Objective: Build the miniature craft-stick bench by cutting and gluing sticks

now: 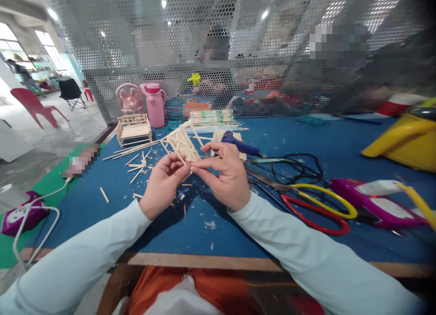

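Observation:
Between my hands, raised over the blue tabletop, is a small tilted model (184, 142) made of thin pale wooden sticks. My left hand (163, 183) is closed, its thumb and fingers pinching the near corner of the model. From the other side my right hand (226, 174) pinches at that same corner with thumb and index finger; whether a separate small stick is in the pinch is too small to tell. Behind them a finished-looking miniature wooden bench (134, 130) stands upright. Loose sticks (138, 166) and shavings lie to the left of my hands.
Scissors (289, 187) with red and yellow handles, a blue glue gun (240, 143) and a black cord (306, 162) lie to the right. Further right are a purple power strip (374, 203) and a yellow container (405, 140). A pink flask (156, 106) stands before the perforated metal screen (170, 47).

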`<state>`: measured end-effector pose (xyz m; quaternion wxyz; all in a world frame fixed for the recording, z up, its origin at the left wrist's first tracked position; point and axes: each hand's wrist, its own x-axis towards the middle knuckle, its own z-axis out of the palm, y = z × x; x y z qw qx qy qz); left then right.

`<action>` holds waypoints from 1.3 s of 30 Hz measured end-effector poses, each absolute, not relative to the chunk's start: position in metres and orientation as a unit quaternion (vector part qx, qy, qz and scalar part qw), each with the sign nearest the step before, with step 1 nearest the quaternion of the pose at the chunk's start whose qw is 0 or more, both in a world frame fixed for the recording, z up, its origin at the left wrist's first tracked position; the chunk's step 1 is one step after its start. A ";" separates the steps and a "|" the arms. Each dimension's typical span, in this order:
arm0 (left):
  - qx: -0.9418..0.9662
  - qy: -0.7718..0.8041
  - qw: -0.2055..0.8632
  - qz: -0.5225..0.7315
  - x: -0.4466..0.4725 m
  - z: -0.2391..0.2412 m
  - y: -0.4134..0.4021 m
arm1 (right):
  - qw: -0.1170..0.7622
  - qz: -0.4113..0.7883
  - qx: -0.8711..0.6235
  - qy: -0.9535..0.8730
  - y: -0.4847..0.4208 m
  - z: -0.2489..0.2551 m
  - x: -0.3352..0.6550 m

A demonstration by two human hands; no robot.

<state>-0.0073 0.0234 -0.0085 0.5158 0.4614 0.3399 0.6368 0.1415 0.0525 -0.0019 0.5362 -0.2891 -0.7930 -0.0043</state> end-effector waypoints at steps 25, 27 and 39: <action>0.479 0.347 0.479 0.648 -0.005 -0.009 0.022 | 0.563 0.054 -0.274 -0.778 0.054 -0.013 0.133; 0.481 0.347 0.467 0.656 -0.004 -0.009 0.022 | 0.562 0.046 -0.274 -0.779 0.054 -0.012 0.134; 0.478 0.410 0.427 0.649 -0.001 -0.010 0.016 | 0.545 0.151 -0.309 -0.765 0.053 -0.012 0.130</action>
